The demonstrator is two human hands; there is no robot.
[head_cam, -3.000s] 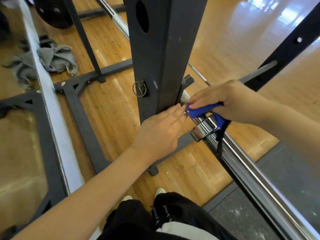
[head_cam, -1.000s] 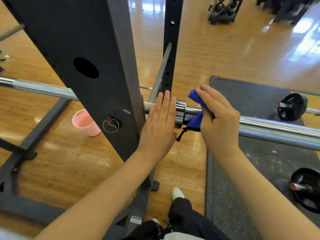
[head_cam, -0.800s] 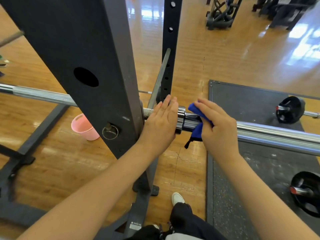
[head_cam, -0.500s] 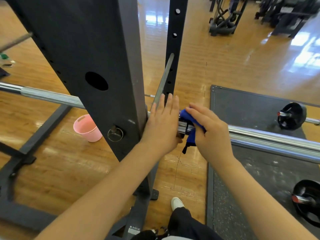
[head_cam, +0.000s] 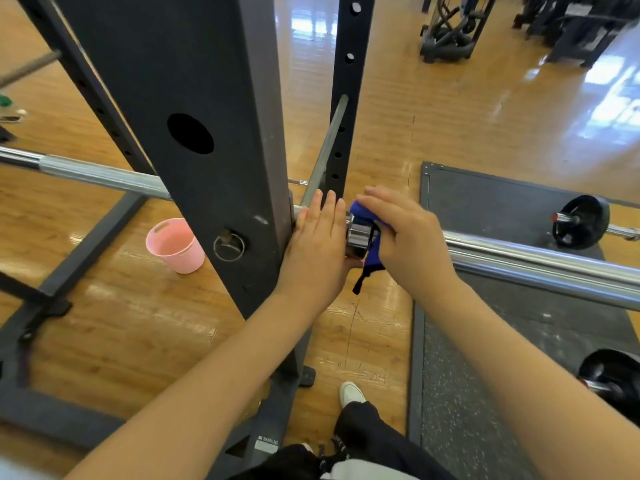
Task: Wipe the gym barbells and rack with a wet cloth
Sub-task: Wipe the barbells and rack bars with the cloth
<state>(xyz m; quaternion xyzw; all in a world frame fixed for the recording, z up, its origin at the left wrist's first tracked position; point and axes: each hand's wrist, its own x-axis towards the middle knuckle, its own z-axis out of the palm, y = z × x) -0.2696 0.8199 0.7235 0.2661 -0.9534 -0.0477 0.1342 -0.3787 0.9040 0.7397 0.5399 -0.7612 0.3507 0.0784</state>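
A chrome barbell [head_cam: 526,261] lies across the dark grey rack, passing behind its thick front upright [head_cam: 214,140]. My right hand [head_cam: 408,244] holds a blue cloth [head_cam: 370,237] wrapped over the bar just right of the shiny collar [head_cam: 356,237]. My left hand [head_cam: 318,244] lies flat with straight fingers against the bar and the side of the upright, just left of the collar. The bar's knurled left part [head_cam: 93,174] shows beyond the upright.
A pink bucket [head_cam: 175,245] stands on the wooden floor behind the upright. A dark rubber mat [head_cam: 485,375] lies to the right, with black weight plates [head_cam: 581,221] on it. Rack base beams [head_cam: 41,414] run at left. My shoe [head_cam: 351,393] is below.
The view swung from the rack's foot to the bar's sleeve. Over the last second my right hand slid the cloth left along the bar up to the collar; my left hand stayed flat.
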